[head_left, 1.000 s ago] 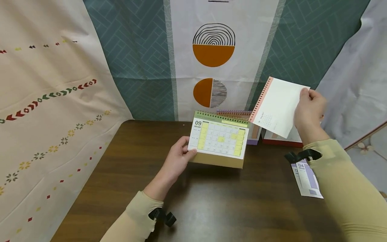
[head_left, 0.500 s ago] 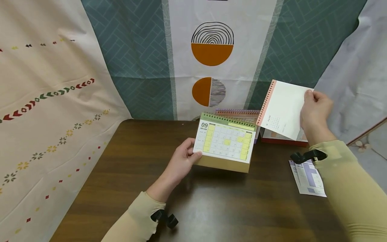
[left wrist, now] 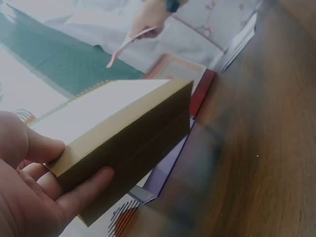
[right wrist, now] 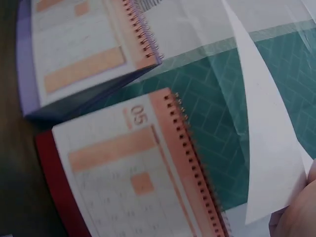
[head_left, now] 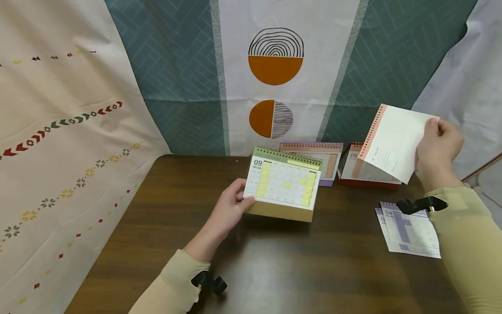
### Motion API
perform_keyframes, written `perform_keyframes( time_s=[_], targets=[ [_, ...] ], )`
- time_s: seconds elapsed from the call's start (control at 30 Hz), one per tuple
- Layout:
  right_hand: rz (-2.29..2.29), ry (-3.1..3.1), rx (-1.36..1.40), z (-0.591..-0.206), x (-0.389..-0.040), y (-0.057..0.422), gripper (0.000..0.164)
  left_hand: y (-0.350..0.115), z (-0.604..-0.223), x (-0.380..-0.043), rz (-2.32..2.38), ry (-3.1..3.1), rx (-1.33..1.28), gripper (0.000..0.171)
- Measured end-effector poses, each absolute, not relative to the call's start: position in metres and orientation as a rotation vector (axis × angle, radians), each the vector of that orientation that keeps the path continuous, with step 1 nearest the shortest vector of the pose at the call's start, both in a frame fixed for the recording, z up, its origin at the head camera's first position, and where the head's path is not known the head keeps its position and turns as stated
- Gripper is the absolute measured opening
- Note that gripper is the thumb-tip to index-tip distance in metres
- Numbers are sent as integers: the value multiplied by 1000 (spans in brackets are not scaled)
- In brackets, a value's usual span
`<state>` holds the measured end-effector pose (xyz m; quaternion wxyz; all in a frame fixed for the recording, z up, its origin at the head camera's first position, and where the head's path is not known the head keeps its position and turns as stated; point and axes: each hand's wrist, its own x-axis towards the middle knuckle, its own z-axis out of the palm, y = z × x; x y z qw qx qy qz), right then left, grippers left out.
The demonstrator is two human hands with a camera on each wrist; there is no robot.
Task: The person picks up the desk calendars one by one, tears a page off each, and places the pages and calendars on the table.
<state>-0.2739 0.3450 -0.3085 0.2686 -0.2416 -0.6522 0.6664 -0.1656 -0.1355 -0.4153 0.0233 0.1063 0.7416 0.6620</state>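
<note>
My left hand (head_left: 229,205) grips the lower left corner of a green-topped desk calendar (head_left: 283,183) that reads 09, thumb in front and fingers behind its tan stand. In the left wrist view the calendar's base (left wrist: 133,133) is tilted up over the table. My right hand (head_left: 439,148) pinches the edge of a loose calendar page (head_left: 396,139), white with a pink punched strip along its left side. That page hangs in the air, partly overlapping a red-based desk calendar (right wrist: 123,173) showing 05. The right wrist view shows the page (right wrist: 271,128) curving beside my fingers.
A purple-based desk calendar (head_left: 327,165) stands behind the green one, partly hidden by it. Loose purple-printed pages (head_left: 412,231), one marked 04, lie on the brown wooden table (head_left: 176,196) at the right. Patterned cloths (head_left: 188,78) hang behind and at the sides.
My right hand has moved right with the loose page, uncovering more of the red-based calendar. The green calendar shifted right, then back left, in my left hand.
</note>
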Motion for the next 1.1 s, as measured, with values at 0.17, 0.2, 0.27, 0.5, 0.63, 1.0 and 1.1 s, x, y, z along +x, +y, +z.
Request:
perform_keyframes(
  time_s=[0.17,0.2,0.27,0.5,0.63,1.0,1.1],
  targets=[
    [1572,-2031,-650,-308,-264,361,39,-135,-416,-166,2042,2281,331,29],
    [1528,-2079,-641,-307,-262,364,39,-134,-416,-165,2041,2274,333,29],
    [1451,-2166,-606,-306,-256,371,39,-134,-417,-164,2045,2269,334,28],
    [1232,-2298,-481,-307,-234,385,14,-133,-416,-164,2090,2259,317,28],
    [1028,-2388,-451,-308,-219,387,34,-132,-416,-164,2090,2258,315,28],
    [560,-2492,-237,-318,-192,392,44,-130,-418,-166,2111,2248,302,29],
    [443,-2455,-89,-323,-187,397,32,-130,-417,-165,2107,2252,291,29]
  ],
)
